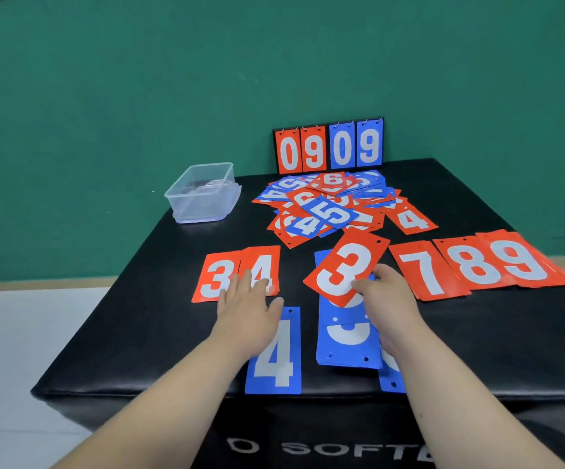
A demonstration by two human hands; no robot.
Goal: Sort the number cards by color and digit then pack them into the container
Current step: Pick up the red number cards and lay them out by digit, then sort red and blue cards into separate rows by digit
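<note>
Right hand [387, 299] pinches red 3 card [343, 265] at lower corner, card tilted above blue stack [347, 340]. Left hand [247, 308] spread flat, fingertips over red 4 [264, 258], contact unclear. Laid red 3 [211, 279] at 9 o'clock from held card: carry across low, square edges on it, left hand steadying row. Unsorted heap [328, 208] at 12 o'clock. Container [203, 192] at 10 o'clock, well apart from cards.

Tilted red 3 card [342, 262] in right hand [389, 299]; left hand [244, 306] flat on red 4 card [264, 262]
</note>
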